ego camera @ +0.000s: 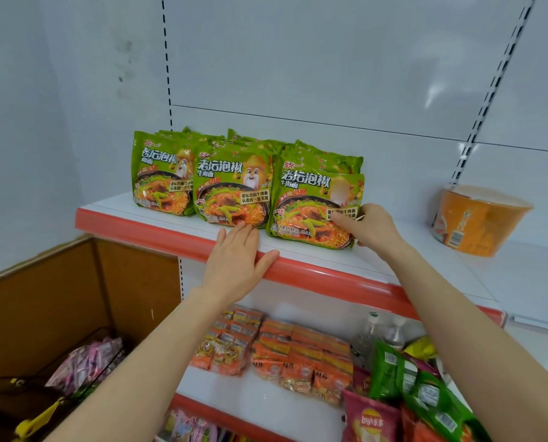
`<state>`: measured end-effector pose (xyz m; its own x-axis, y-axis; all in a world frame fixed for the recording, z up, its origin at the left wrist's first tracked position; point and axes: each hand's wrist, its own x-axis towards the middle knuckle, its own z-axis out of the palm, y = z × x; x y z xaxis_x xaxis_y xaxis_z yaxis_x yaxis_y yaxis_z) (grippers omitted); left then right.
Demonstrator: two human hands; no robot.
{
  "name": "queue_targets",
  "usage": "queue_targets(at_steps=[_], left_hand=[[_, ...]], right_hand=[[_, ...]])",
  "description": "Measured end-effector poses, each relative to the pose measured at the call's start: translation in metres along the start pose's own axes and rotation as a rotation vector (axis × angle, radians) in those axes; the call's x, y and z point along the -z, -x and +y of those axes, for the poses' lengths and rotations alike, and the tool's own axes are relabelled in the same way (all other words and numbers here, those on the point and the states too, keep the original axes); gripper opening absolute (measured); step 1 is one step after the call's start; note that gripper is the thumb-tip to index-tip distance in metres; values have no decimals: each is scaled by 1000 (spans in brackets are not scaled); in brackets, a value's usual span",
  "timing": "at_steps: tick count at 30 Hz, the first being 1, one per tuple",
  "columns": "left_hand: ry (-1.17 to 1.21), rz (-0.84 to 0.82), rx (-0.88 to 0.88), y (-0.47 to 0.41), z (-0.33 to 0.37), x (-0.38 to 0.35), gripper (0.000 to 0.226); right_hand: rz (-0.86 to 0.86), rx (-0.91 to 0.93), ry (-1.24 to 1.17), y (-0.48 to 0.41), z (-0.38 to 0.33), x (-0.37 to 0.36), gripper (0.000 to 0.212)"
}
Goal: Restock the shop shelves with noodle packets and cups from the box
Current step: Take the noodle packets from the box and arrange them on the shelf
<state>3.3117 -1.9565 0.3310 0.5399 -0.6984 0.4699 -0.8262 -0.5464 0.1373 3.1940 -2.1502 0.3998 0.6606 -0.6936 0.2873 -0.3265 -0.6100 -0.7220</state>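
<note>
Three rows of green noodle packets stand upright on a white shelf point(393, 260) with a red front edge. My right hand point(370, 226) pinches the lower right corner of the front packet of the right row point(307, 205). My left hand point(236, 260) lies flat with straight fingers on the shelf edge, its fingertips touching the bottom of the middle row's front packet point(232, 189). The left row point(161, 177) stands untouched. An orange noodle cup point(476, 218) lies tilted on its side at the right end of the same shelf.
A brown cardboard wall point(74, 301) stands at the lower left, with a wire basket of pink packets point(87, 365) in front of it. The shelf below holds orange snack packs point(285, 355), green bags point(419, 387), bottles and a red crisp bag point(371, 419).
</note>
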Motion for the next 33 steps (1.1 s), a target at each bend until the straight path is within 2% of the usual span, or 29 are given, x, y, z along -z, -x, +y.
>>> queue_targets(at_steps=[3, 6, 8, 12, 16, 21, 25, 31, 33], left_hand=[[-27, 45, -23, 4, 0, 6, 89], [-81, 218, -71, 19, 0, 8, 59], [-55, 288, -103, 34, -1, 11, 49], [-8, 263, -89, 80, -18, 8, 42], [-12, 175, 38, 141, -54, -8, 42], [-90, 6, 333, 231, -99, -38, 45], [-123, -129, 601, 307, -128, -69, 32], [-3, -357, 1081, 395, -128, -121, 30], [-6, -387, 1206, 415, -123, -143, 32]], right_hand=[[159, 30, 189, 10, -3, 5, 49], [359, 235, 276, 26, -19, 4, 39], [348, 355, 204, 39, -35, -8, 30], [116, 507, 32, 73, -70, -66, 22], [-172, 581, -25, 105, -90, -144, 26], [-494, 584, -45, 141, -93, -243, 31], [-768, 558, -23, 169, -78, -321, 38], [-1067, 507, 89, 205, -19, -411, 43], [-1135, 507, 142, 215, 9, -434, 43]])
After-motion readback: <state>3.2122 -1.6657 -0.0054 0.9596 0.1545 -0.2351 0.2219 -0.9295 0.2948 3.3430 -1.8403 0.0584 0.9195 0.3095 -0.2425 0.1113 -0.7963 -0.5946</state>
